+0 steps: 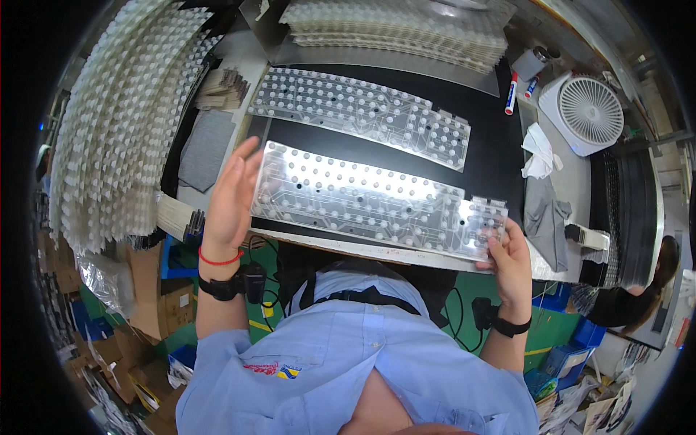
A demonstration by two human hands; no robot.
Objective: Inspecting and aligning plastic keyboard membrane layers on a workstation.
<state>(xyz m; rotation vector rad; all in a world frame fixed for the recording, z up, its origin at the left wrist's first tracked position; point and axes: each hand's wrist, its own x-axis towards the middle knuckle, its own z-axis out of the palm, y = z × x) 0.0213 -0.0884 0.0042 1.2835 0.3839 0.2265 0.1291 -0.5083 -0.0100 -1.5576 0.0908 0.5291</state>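
A clear keyboard membrane [348, 192], dotted with domes and traced with fine circuit lines, is tilted above the near edge of the table and catches a bright glare. My right hand [510, 257] grips its right end, thumb on top and fingers partly hidden at the edge. At the left end my left hand [235, 196] is open, fingers stretched upward along the membrane's side; whether it touches the edge I cannot tell. A second keyboard membrane [362, 109] lies flat on the black work surface [496, 138] just beyond.
Tall stacks of domed sheets [116, 123] rise at the left, with another stack [395, 32] at the back. To the right are a white fan [591, 112], markers [512, 94], crumpled tissue [538, 151] and a grey cloth [547, 221]. Another grey cloth [208, 148] lies left.
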